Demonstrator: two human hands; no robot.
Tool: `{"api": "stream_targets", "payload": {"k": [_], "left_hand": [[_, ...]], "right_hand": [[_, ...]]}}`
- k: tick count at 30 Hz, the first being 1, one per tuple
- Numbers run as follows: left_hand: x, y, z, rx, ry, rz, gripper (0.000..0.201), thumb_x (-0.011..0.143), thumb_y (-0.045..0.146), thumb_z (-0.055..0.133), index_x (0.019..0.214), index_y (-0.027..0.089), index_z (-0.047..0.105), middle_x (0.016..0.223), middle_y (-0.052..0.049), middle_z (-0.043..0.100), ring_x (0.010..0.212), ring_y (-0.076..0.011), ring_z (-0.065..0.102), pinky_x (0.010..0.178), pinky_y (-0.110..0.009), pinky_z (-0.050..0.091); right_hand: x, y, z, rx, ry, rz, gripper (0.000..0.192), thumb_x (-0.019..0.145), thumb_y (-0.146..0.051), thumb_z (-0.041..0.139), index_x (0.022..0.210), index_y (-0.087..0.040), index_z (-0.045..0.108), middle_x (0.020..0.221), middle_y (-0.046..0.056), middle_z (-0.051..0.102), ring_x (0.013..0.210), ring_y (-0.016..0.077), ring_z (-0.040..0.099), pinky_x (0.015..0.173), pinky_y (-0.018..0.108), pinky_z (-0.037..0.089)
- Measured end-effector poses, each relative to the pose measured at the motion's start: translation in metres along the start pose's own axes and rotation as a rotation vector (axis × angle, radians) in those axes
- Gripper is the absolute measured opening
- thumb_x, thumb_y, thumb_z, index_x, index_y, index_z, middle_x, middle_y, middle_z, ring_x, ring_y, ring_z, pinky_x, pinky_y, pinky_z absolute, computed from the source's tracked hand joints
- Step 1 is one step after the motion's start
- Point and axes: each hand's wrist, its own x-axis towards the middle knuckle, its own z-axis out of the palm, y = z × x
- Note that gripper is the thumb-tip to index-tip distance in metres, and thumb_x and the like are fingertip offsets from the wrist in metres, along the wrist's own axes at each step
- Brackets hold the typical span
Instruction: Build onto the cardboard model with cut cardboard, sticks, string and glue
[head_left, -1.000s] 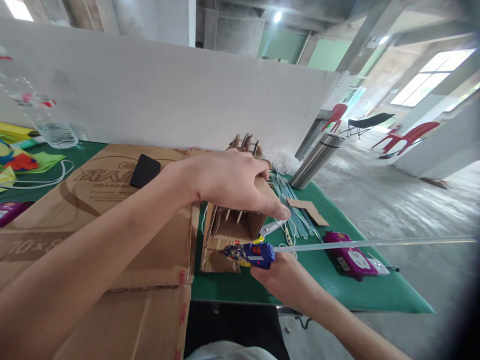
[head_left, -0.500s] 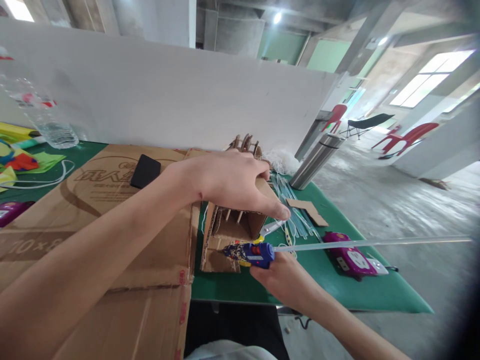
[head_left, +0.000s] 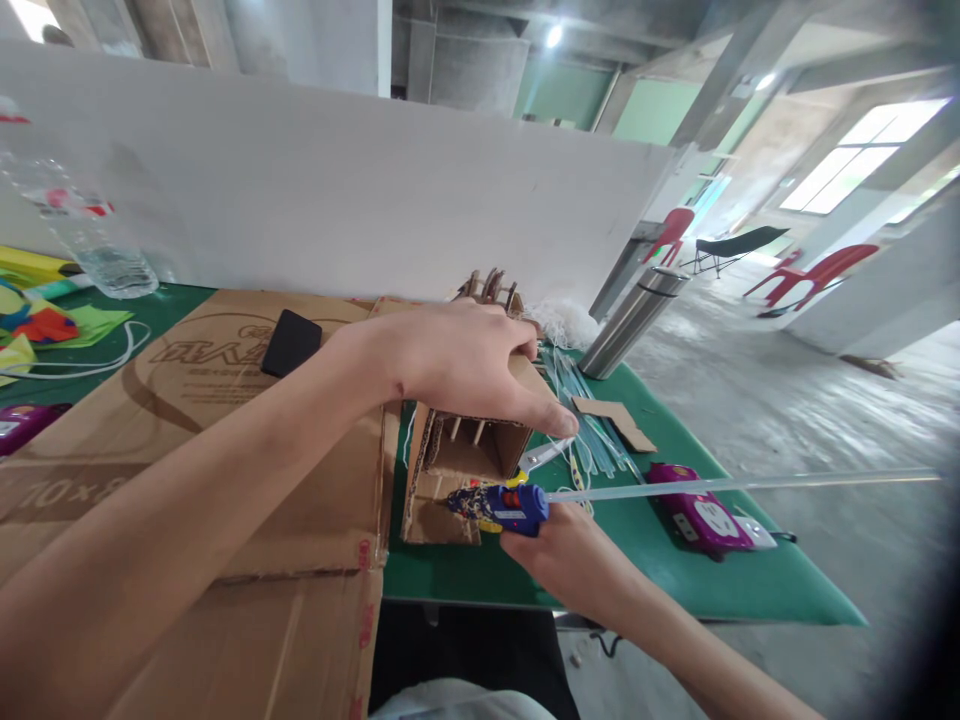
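My left hand lies across the top of a small cardboard box, gripping it with the thumb on its right side. The box's front side is open, and thin sticks show inside. In my right hand is a blue hot glue gun. Its nozzle points left, over the cardboard flap at the front of the box. A long clear glue stick juts out of the gun's back. Scissors with yellow handles lie partly hidden behind the gun.
Spare glue sticks, a cardboard scrap, a purple power strip and a steel flask are on the right. A large cardboard sheet covers the left, with a black phone on it. A white partition stands behind.
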Motion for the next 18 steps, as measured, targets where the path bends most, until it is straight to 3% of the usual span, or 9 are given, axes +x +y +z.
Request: {"api": "stream_targets", "payload": {"k": [5, 11, 18], "left_hand": [[0.0, -0.0014, 0.0004, -0.008, 0.001, -0.004, 0.067, 0.073, 0.069, 0.052, 0.125, 0.028, 0.062, 0.134, -0.007, 0.062, 0.123, -0.0319, 0.053, 0.097, -0.041, 0.042], [0.0008, -0.0004, 0.0005, -0.005, 0.002, 0.001, 0.07, 0.073, 0.071, 0.051, 0.126, 0.027, 0.061, 0.134, -0.008, 0.062, 0.123, -0.0326, 0.053, 0.098, -0.041, 0.042], [0.0002, -0.0005, 0.0001, -0.007, 0.004, 0.015, 0.073, 0.073, 0.074, 0.049, 0.126, 0.026, 0.061, 0.134, -0.009, 0.061, 0.124, -0.033, 0.052, 0.099, -0.043, 0.042]], "right_hand": [[0.0003, -0.0002, -0.0027, -0.048, -0.03, -0.038, 0.025, 0.072, 0.0, 0.056, 0.072, -0.02, 0.072, 0.062, 0.003, 0.067, 0.057, 0.0175, 0.058, 0.053, 0.028, 0.027], [-0.0034, -0.0001, -0.0022, -0.029, -0.017, -0.006, 0.046, 0.075, 0.0, 0.051, 0.106, -0.022, 0.075, 0.082, 0.005, 0.077, 0.07, 0.0207, 0.067, 0.061, 0.027, 0.043], [0.0006, -0.0061, -0.0083, -0.019, -0.042, 0.014, 0.041, 0.08, -0.001, 0.053, 0.107, -0.021, 0.076, 0.088, 0.008, 0.078, 0.075, 0.0235, 0.07, 0.063, 0.029, 0.047]]}}
